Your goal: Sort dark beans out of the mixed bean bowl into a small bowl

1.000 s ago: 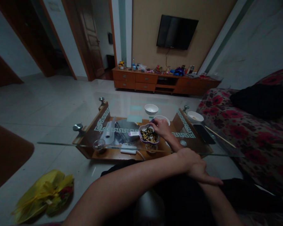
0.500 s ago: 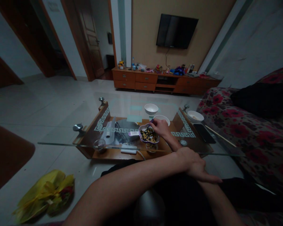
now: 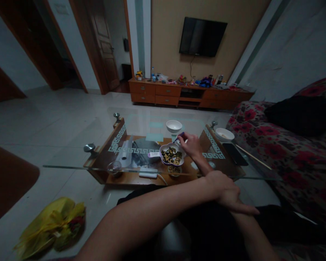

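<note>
My right hand (image 3: 191, 145) pinches a slim purple utensil (image 3: 180, 136) just above the far right rim of a purple-edged, flower-shaped dish (image 3: 163, 160). Its exact kind is too small to make out. Dark and pale beans or grains (image 3: 171, 156) lie mixed in this dish, which has a labelled handle on its left. My left hand (image 3: 224, 190) is wrapped over my right forearm, with one digit stretched out to the right. Behind the dish stands a white bowl (image 3: 174, 126); another bowl near my right hand is mostly hidden.
The glass table (image 3: 78, 167) has a bare front edge. On its right are a white bowl (image 3: 224, 134), a dark phone (image 3: 235, 154) and a thin stick (image 3: 254, 157). Below sits a white power strip (image 3: 148, 173). A yellow bag (image 3: 50, 224) lies on the floor, left.
My right hand has lifted slightly and moved right, away from the dish, with the purple utensil in it. More of the dish's contents shows. My left hand stays on the forearm.
</note>
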Demonstrator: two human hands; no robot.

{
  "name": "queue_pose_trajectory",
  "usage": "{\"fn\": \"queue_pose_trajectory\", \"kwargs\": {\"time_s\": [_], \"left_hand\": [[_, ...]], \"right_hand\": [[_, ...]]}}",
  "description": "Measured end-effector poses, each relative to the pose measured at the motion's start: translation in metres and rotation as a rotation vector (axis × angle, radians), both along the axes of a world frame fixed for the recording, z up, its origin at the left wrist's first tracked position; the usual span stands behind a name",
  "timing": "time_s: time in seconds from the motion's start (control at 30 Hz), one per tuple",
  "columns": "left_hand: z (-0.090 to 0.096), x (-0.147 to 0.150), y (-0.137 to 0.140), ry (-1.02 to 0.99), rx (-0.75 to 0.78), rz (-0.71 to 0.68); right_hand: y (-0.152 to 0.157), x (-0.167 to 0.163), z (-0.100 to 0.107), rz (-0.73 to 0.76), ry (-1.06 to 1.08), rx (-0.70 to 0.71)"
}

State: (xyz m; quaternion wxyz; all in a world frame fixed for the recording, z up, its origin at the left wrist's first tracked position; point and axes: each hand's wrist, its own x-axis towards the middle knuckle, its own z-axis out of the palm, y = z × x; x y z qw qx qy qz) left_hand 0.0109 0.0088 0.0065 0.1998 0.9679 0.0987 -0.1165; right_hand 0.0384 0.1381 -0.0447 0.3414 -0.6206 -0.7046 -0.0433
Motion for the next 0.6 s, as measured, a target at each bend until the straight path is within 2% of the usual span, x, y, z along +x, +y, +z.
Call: {"fn": "queue_pose_trajectory", "kwargs": {"time_s": [0.13,0.3,0.37,0.5,0.6], "left_hand": [[-0.001,0.012,-0.010,-0.032,0.032,-0.074],[0.000,0.016,-0.015,-0.058,0.019,-0.079],[0.000,0.015,-0.014,-0.053,0.012,-0.058],[-0.001,0.009,-0.007,-0.027,-0.012,-0.026],[-0.003,0.004,-0.002,-0.024,-0.026,-0.006]], "right_hand": [[-0.009,0.023,0.019,-0.168,0.032,0.139],[-0.015,0.031,0.020,-0.158,0.103,0.140],[-0.015,0.025,0.017,-0.118,0.115,0.109],[-0.012,0.008,0.010,0.046,0.069,-0.062],[-0.009,-0.001,0.005,0.082,0.020,-0.141]]}}
